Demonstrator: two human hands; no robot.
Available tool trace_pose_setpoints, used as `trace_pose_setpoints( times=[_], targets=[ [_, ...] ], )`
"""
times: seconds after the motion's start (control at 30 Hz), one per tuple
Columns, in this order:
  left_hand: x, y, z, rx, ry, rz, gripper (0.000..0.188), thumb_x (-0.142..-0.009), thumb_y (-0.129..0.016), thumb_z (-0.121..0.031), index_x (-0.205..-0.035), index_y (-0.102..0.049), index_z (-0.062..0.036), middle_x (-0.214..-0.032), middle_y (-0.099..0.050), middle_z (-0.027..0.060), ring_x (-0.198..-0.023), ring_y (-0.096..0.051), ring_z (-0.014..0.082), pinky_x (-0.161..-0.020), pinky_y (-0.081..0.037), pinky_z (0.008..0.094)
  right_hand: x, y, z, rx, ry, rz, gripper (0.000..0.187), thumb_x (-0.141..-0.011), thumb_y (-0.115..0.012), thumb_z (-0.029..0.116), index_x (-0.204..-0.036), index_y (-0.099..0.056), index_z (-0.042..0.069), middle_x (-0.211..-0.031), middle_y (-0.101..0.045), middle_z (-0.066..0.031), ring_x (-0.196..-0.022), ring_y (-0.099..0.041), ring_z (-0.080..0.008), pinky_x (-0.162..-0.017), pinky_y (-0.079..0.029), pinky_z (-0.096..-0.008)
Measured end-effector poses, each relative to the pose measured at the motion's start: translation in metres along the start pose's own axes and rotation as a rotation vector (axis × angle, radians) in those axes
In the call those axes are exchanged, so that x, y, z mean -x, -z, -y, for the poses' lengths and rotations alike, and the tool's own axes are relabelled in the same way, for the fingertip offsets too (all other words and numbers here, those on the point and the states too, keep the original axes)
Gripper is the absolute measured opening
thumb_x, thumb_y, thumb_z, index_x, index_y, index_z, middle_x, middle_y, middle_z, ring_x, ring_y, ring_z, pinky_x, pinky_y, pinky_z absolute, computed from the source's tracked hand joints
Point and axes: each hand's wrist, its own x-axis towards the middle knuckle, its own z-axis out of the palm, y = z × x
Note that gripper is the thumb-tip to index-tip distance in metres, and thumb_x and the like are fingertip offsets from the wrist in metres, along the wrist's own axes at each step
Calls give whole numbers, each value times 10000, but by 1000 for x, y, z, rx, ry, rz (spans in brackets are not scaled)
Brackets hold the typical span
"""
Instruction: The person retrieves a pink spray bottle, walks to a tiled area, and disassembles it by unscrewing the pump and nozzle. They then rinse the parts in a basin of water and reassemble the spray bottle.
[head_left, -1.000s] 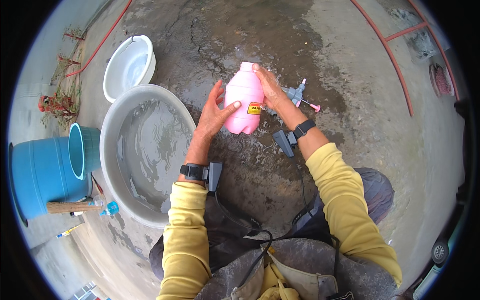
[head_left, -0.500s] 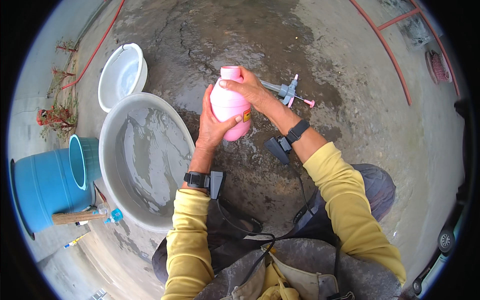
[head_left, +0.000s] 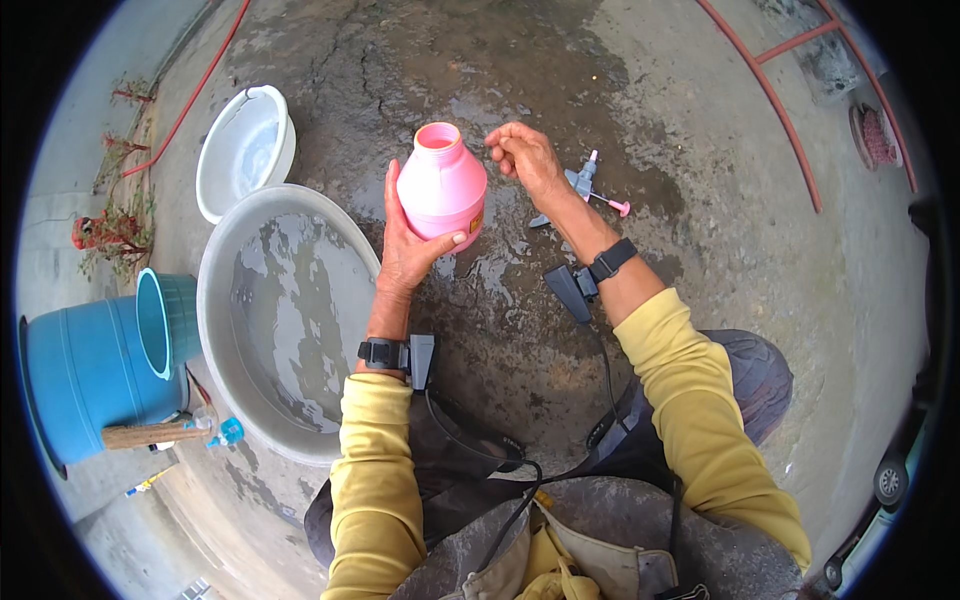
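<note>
My left hand [head_left: 408, 245] is wrapped round a pink plastic spray bottle [head_left: 440, 190], its thumb across the lower front. The bottle's threaded neck is uncapped and tips toward me, so its mouth shows; I cannot make out what is inside. Just right of the neck, my right hand [head_left: 528, 160] is in the air, apart from the bottle, with loosely bent fingers and nothing visible in them. Beyond my right wrist, a grey sprayer head [head_left: 582, 182] with pink tips lies on the wet floor, partly hidden by my forearm.
At my left stands a large grey basin [head_left: 212, 330] of water, with a white basin [head_left: 285, 155] behind it. A blue barrel [head_left: 90, 370] and a teal bucket [head_left: 180, 320] are farther left. Red pipes [head_left: 770, 95] run along the far right. Wet concrete [head_left: 520, 340] lies below my hands.
My right hand has let go of the bottle and moved a little right. My left hand has raised the bottle slightly and tilted its mouth toward me.
</note>
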Motion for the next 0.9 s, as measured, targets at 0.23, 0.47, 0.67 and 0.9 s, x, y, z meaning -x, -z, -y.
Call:
trace_pose_setpoints(
  times=[0.23,0.47,0.67,0.9],
  targets=[
    [0,-2,9,-193,-56,-4,1286,-582,-905,-365,-1504,-91,9,-1424,-379,238,-1286,-458,304,-1070,-389,421,18,-19,27,48,246,326,665,-876,-656,490,-1337,-510,33,-1238,-599,-119,-1202,-538,-226,-1035,-415,-374],
    [-6,-11,12,-321,-35,-66,1169,-580,-889,-423,-1449,-246,21,-1377,-434,249,-1240,-499,332,-1043,-412,429,17,-26,15,277,249,231,567,-892,-663,405,-1298,-542,30,-1214,-620,-125,-1144,-574,-206,-985,-452,-351],
    [-15,-14,9,-538,-68,-60,1047,-559,-895,-356,-1388,-362,-3,-1336,-488,212,-1217,-508,364,-1030,-422,448,12,-22,8,132,247,283,461,-974,-566,328,-1316,-534,21,-1224,-618,-120,-1127,-570,-173,-963,-465,-323],
    [-14,-24,61,-494,-76,-193,1051,-571,-891,-217,-1421,-303,-25,-1382,-435,185,-1275,-448,347,-1075,-378,434,-9,47,-22,229,329,55,382,-973,-550,214,-1318,-557,52,-1316,-590,-126,-1200,-558,-219,-1010,-429,-336]
  ],
)
